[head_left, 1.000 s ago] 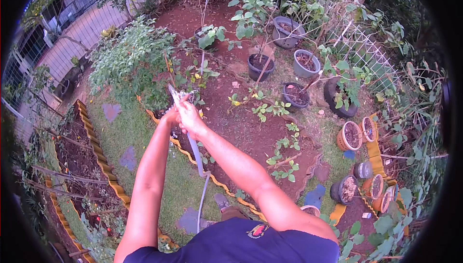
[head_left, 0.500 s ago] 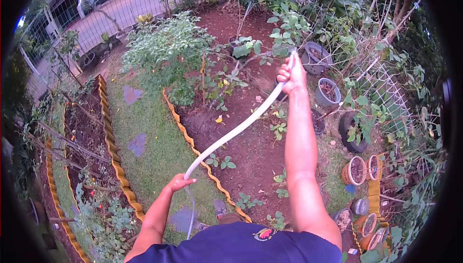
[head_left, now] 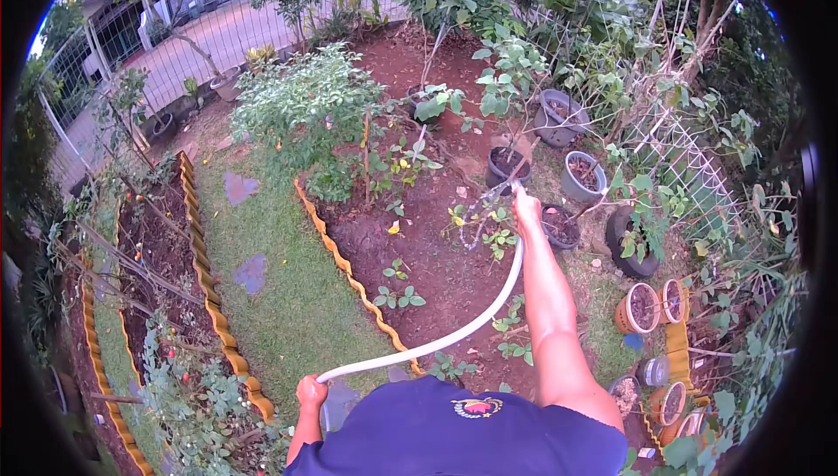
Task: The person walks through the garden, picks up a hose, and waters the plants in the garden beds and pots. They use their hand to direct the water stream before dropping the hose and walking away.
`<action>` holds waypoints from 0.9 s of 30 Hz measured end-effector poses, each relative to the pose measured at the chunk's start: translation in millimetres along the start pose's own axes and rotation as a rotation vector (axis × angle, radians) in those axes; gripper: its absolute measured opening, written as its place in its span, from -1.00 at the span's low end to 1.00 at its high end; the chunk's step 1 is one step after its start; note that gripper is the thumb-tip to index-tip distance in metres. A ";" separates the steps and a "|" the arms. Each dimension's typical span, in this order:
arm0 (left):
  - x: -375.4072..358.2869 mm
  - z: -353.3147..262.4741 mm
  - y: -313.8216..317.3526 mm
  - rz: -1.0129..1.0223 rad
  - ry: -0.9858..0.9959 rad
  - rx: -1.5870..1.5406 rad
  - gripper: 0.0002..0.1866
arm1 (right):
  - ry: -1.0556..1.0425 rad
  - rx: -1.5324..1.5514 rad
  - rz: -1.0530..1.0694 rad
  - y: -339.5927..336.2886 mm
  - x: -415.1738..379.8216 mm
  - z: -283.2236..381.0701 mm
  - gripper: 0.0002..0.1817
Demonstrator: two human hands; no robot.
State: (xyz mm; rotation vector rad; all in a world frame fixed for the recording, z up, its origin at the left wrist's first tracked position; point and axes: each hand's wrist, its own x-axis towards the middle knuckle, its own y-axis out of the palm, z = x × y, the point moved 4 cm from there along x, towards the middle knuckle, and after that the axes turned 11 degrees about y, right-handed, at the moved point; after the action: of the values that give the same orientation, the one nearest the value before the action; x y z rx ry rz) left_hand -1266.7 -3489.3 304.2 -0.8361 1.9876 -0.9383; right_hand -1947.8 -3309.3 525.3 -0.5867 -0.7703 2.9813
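A white garden hose runs in a sagging curve between my hands. My right hand, at the end of an outstretched arm, is closed around the hose near its outlet. Water sprays from that end toward the left, over small leafy plants in the soil bed. My left hand grips a lower stretch of hose beside my body. Just beyond my right hand stands a dark pot with a plant in it.
Wavy yellow edging borders the soil bed along the grass strip. A leafy bush grows at the bed's far left. Grey pots, a tyre and terracotta pots line the right side. A wire fence stands behind.
My right hand has come down and nearer to my body. My left hand has moved lower and slightly left. The hose sags more deeply, and water drops now show at its end.
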 end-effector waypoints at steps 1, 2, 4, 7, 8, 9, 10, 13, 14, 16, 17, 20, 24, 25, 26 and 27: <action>-8.4 -8.3 -16.8 -0.024 -0.009 -0.028 -0.77 | -0.115 0.030 -0.048 2.5 2.6 17.9 -0.41; -12.8 -11.9 -24.9 -0.057 -0.011 -0.028 -0.75 | -0.124 0.100 -0.025 -0.8 -19.3 46.8 -0.44; -22.2 -19.7 -36.2 -0.103 -0.042 -0.069 -0.72 | -0.196 0.213 0.026 -13.1 -54.0 105.2 -0.49; -40.3 -37.4 -49.4 -0.192 -0.063 -0.116 -0.67 | -0.293 0.429 0.071 -27.5 -79.4 166.1 -0.49; -49.8 -45.3 -54.5 -0.214 -0.067 -0.135 -0.66 | -0.312 0.515 0.083 -30.5 -86.0 180.5 -0.48; -53.1 -50.2 -57.7 -0.238 -0.073 -0.155 -0.66 | -0.303 0.474 0.040 -29.7 -85.6 190.0 -0.47; -55.0 -47.2 -54.4 -0.233 -0.073 -0.155 -0.67 | -0.295 0.433 -0.001 -25.6 -82.2 197.9 -0.46; -70.0 -43.1 -51.9 -0.255 -0.095 -0.190 -0.68 | -0.358 0.286 -0.025 -2.9 -81.2 205.1 -0.48; -73.0 -38.3 -48.8 -0.259 -0.093 -0.204 -0.70 | -0.328 0.267 -0.011 5.2 -78.6 201.3 -0.48; -79.6 -27.8 -45.2 -0.261 -0.127 -0.205 -0.70 | -0.243 0.196 0.071 15.9 -100.7 197.2 -0.48; -83.6 -22.0 -43.8 -0.260 -0.145 -0.200 -0.71 | -0.286 0.208 0.060 22.5 -99.9 197.0 -0.48; -94.8 -16.7 -50.3 -0.285 -0.165 -0.234 -0.70 | -0.358 0.274 0.067 34.5 -99.2 191.9 -0.47; -101.2 -12.4 -52.6 -0.340 -0.134 -0.235 -0.69 | -0.313 0.354 0.082 32.0 -111.3 193.6 -0.46; -101.7 -11.1 -52.6 -0.348 -0.122 -0.231 -0.69 | -0.289 0.338 0.113 28.9 -116.7 192.6 -0.46; -100.7 -6.9 -48.7 -0.351 -0.117 -0.228 -0.70 | -0.266 0.322 0.145 28.2 -120.2 190.8 -0.46; -101.3 -4.3 -46.7 -0.357 -0.115 -0.235 -0.70 | -0.281 0.307 0.143 31.9 -116.0 185.9 -0.53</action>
State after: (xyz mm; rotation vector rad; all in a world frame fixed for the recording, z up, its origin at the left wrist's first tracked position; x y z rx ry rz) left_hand -1210.2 -3431.3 381.0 -1.3803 1.9067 -0.8367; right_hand -1903.7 -3435.5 701.9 -0.2203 -0.2711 3.2626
